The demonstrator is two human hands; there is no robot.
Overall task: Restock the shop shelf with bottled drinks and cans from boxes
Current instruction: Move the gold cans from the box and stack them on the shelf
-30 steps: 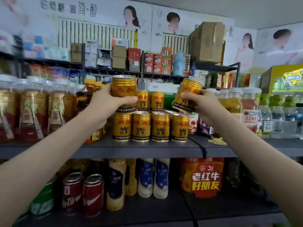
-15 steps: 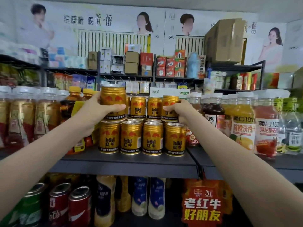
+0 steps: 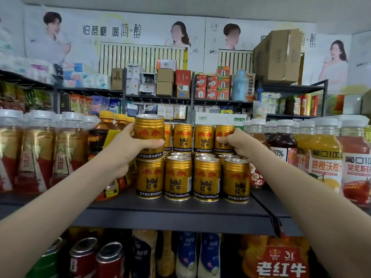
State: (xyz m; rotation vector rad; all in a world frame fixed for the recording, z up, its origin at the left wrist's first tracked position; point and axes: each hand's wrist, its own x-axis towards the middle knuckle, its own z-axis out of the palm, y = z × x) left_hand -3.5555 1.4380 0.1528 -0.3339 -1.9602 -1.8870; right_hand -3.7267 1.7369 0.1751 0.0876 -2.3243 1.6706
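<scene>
Change: a second ago the right can (image 3: 223,137) was tilted in the air off to the right. It now stands upright at the right end of the upper row. The left can (image 3: 149,133) has stayed in its hand at the left end of the stack.
Left can: gold, upright, directly above the leftmost can of the lower row (image 3: 177,177). Whether its base touches the lid below cannot be told.
Right can: gold, upright, on top of the lower cans and just beside the next upper can (image 3: 203,138).
Left hand (image 3: 128,151): clamped on the left can, thumb across the front, fingers behind it.
Right hand (image 3: 241,145): gripping the right can from its right side, thumb on the front.
Hand spacing: well apart, with three upper cans between them.
Lower row: four gold cans side by side at the front, with more behind them.
Shelf (image 3: 180,209): dark grey board carrying the whole stack.
Left neighbours: tea bottles (image 3: 40,149) with white caps.
Right neighbours: juice bottles (image 3: 325,157) with white caps.
Shelf below: red cans (image 3: 84,255) at the left, a red sign (image 3: 281,263) at the right.
Top right: cardboard box (image 3: 279,57) on a high rack.
</scene>
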